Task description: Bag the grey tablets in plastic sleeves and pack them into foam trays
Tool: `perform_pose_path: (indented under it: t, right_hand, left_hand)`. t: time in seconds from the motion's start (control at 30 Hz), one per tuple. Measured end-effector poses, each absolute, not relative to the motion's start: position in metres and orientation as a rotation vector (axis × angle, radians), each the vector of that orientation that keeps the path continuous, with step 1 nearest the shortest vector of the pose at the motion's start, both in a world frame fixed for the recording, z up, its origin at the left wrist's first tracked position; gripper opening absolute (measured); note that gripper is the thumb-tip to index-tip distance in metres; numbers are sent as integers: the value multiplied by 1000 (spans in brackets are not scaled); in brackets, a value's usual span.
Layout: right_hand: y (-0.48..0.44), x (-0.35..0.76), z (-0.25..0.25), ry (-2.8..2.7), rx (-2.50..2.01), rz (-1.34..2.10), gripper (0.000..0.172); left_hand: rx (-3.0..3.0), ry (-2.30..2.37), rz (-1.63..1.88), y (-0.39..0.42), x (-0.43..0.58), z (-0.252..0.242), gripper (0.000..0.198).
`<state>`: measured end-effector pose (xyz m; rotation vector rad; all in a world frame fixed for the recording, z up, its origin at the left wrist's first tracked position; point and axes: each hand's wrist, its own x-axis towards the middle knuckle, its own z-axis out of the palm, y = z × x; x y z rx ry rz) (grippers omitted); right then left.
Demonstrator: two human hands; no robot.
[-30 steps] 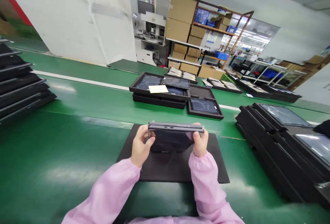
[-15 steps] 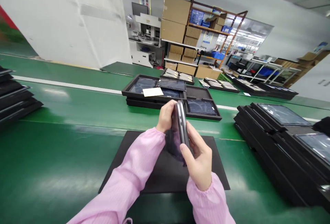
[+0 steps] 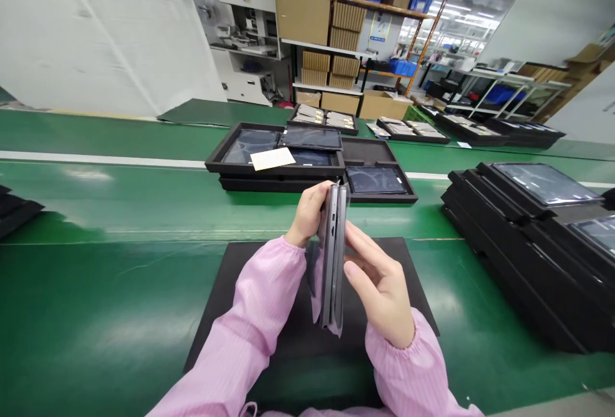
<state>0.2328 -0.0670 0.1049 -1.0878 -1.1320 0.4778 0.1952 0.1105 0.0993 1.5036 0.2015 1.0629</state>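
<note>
Two thin tablets [image 3: 332,263] are held on edge above the black mat, their long sides facing me. Small ports show in the edge of the left one, and loose clear film hangs around them. My left hand [image 3: 310,214] is closed around their far end on the left side. On the right side, my right hand [image 3: 383,289] has its thumb and fingers apart. Its fingertips rest at or very near the right tablet's face. The fingers beyond the index are partly hidden.
The black mat [image 3: 384,314] lies on the green bench [image 3: 120,289]. Ahead are black trays [image 3: 283,177] with tablets and a paper slip [image 3: 272,158]. Stacked black trays [image 3: 519,263] stand right; another stack [image 3: 19,212] is at the left edge. Shelving [image 3: 355,52] with cartons stands behind.
The tablets have turned more squarely edge-on to me, and their near end is lower. My right hand has shifted rightward, its thumb off the tablets' edge. The camera view has tilted down.
</note>
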Motion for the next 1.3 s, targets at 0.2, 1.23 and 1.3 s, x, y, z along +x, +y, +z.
perform_pose_path:
  t: [0.2, 1.23, 1.3]
  right_hand:
    - [-69, 231, 107, -1171, -1115, 456, 58]
    - [-78, 233, 112, -1523, -1302, 408, 97]
    - [-77, 237, 112, -1560, -1279, 461, 103]
  left_hand:
    - [1457, 222, 1091, 112, 197, 98, 72]
    - [1478, 200, 1129, 115, 198, 93, 69]
    - [1435, 210, 1139, 118, 199, 91, 69]
